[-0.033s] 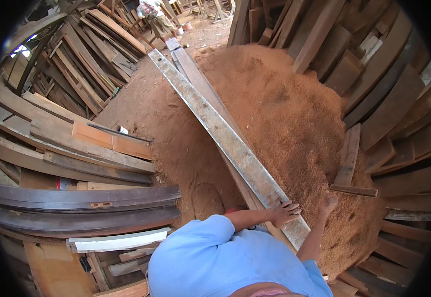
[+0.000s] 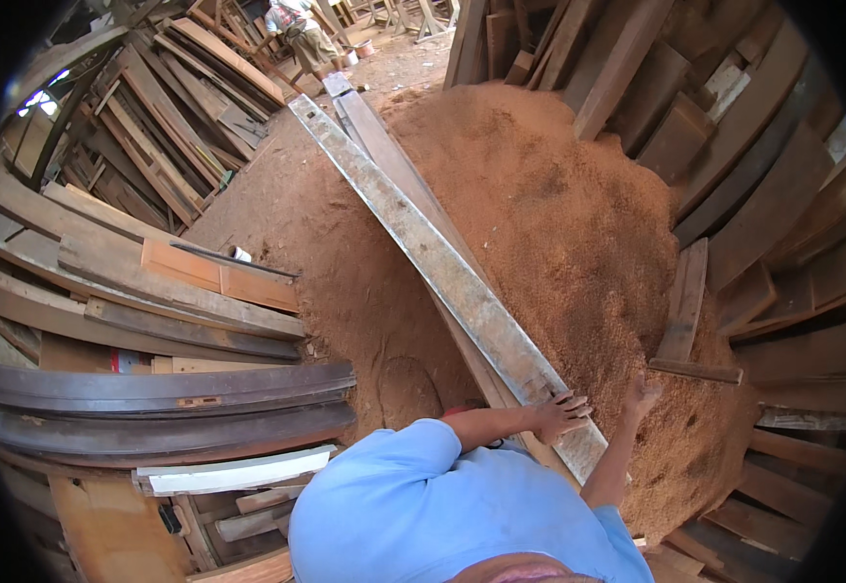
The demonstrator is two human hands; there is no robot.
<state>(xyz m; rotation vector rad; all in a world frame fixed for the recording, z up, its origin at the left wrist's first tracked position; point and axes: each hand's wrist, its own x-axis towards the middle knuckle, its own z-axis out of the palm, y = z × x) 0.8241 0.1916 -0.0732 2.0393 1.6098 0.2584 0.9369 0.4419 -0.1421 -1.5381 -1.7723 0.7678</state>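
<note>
Stacked timber is crowding both sides of this earthen-floored space, with leaning boards [image 2: 622,78] lining the right, dark planks [image 2: 170,385] lying at the left, and another person [image 2: 304,39] standing in the far background. Beside a broad reddish-brown heap [image 2: 578,214] that looks like sawdust, a long pale beam [image 2: 481,321] is running diagonally from the upper left down toward the wearer, its near end lying close to the blue-shirted body. Alongside and partly beneath it, a browner plank [image 2: 381,136] is showing. Near that closer end, the left hand [image 2: 561,416] is resting palm down on the beam's upper face, its fingers reaching toward the right-hand edge; whether this grip is tightening around the edge or merely pressing, I cannot tell. Just to the right, the right hand [image 2: 642,394] is appearing over the heap, apart from the beam and somewhat blurred; how far its grip is closing I cannot tell either, though no object is showing in it. Judging by its length, the beam is probably going to be handling as a stiff, heavy, end-swinging piece, its scuffed face giving fair friction unless loose dust is making it slippery. Holding both long edges near mid-length should be balancing it best.
</note>
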